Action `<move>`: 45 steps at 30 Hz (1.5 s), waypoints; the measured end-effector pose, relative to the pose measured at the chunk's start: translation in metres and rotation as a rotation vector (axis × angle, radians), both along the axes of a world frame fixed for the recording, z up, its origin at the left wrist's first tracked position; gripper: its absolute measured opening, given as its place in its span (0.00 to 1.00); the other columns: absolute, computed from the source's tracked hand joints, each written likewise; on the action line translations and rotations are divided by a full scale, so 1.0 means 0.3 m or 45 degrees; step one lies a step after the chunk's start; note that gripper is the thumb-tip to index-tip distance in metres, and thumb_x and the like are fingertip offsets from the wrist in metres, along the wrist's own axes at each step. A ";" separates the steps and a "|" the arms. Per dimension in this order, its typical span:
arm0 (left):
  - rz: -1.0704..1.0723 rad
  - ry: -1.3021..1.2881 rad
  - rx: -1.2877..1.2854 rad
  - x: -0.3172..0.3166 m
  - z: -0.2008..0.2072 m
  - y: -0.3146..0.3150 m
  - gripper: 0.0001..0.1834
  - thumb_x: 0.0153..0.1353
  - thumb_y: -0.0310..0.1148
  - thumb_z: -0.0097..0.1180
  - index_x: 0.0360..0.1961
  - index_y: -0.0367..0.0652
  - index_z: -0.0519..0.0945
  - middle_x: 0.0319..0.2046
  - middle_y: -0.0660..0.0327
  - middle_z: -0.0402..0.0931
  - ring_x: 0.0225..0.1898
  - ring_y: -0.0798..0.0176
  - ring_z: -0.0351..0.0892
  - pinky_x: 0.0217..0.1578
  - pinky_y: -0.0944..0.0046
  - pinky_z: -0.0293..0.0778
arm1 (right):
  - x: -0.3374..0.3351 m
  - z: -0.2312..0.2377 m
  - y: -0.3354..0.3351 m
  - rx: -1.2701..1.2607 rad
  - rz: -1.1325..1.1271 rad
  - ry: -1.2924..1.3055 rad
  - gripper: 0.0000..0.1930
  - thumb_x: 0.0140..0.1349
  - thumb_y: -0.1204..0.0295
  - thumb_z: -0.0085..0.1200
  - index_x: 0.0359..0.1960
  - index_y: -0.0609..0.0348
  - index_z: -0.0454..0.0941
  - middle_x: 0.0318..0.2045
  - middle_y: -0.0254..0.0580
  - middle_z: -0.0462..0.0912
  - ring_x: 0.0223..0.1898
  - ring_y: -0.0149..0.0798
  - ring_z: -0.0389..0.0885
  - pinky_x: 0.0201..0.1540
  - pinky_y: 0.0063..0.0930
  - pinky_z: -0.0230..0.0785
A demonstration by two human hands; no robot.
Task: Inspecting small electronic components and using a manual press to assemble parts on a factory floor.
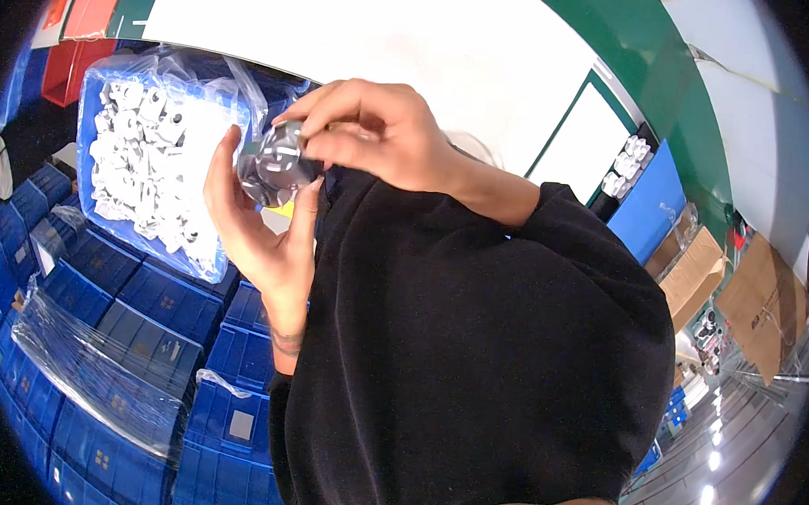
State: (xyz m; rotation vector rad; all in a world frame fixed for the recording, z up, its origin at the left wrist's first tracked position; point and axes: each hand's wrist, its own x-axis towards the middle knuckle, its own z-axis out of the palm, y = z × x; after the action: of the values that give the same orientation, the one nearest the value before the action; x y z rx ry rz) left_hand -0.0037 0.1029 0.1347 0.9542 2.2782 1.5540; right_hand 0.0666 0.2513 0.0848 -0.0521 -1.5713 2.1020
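Above the person's lap, in front of the black top (482, 348), the glossy, see-through grey part (279, 165) was held up between both hands. The left hand (259, 231) cupped it from below and the left, half open, its thumb near the lower edge. The right hand (374, 127) was mostly closed, fingers and thumb at the part's upper right; blur hid exactly how they gripped. The curved surface looked slick, so a loose left cup or a sideways push from the right could well have let it slip; hard fingertips might also have smudged or scratched it. Just left lay the blue crate (86, 140), its white pieces (144, 161) heaped inside; a dropped part might have knocked against them. Beyond were the white surface (379, 32), the stacked bins (169, 300) and, far right, the cartons (696, 279).
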 end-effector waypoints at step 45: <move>0.316 -0.562 0.437 0.012 -0.121 -0.069 0.44 0.50 0.32 0.71 0.64 0.46 0.57 0.58 0.50 0.66 0.56 0.53 0.70 0.56 0.53 0.73 | -0.020 0.120 -0.040 0.554 -0.161 -0.068 0.22 0.53 0.70 0.66 0.49 0.57 0.74 0.45 0.45 0.81 0.42 0.38 0.84 0.33 0.24 0.81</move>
State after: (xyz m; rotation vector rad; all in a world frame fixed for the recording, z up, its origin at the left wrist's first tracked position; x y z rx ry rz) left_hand -0.0001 0.0823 0.0985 0.3408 1.9073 2.0624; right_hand 0.0604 0.2394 0.1208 -0.0540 -1.9678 1.6384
